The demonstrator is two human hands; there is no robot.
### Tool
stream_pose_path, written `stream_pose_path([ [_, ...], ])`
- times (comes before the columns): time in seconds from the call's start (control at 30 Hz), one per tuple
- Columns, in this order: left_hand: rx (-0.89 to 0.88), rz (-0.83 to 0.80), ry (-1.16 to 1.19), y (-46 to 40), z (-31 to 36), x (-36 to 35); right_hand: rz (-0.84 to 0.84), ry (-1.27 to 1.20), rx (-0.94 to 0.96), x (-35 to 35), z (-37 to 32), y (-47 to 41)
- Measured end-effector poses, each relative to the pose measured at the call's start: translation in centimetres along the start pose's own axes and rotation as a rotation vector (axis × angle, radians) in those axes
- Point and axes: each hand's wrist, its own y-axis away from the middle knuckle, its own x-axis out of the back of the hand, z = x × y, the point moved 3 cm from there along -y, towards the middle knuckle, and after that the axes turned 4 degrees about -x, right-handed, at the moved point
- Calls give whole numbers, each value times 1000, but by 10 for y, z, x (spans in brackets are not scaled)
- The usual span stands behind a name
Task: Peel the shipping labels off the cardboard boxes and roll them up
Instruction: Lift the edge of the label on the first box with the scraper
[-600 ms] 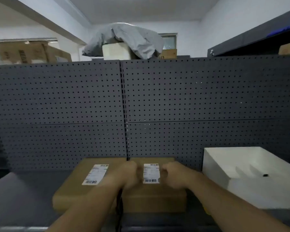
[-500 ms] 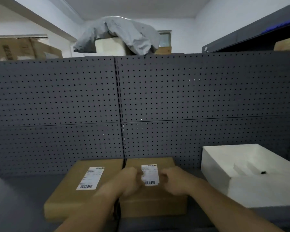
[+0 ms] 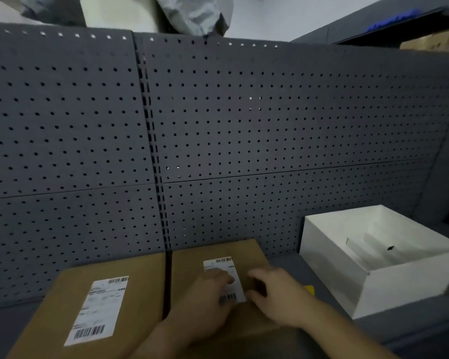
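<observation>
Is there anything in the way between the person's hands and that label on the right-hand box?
Nothing visible. Both hands are already at the label on the right cardboard box: the left hand lies over its left part, and the right hand is at its right edge with fingers curled.

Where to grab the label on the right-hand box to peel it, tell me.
Take the label at its near right corner by the barcode, coming from the right with the right hand. It lies flat on the right-hand box; the left hand covers its left side.
</observation>
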Motion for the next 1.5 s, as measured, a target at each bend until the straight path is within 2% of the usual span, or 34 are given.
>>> stream_pose_path([
  [0.3,-129,69,-71,-8,7,-12,41,73,84,-13,18,-12],
  [0.73,-91,144,-226,-15,22,-17,140,-60,160,-32,41,-19],
  [1.0,-122,193,-223,-16,19,-23,168,-121,199,-34,46,-21],
  [1.27,-91,271,-82,-10,10,-36,160,-126,199,-35,47,-22],
  [1.5,-64,311,-88,-9,12,-37,159,-117,180,-34,45,-21],
])
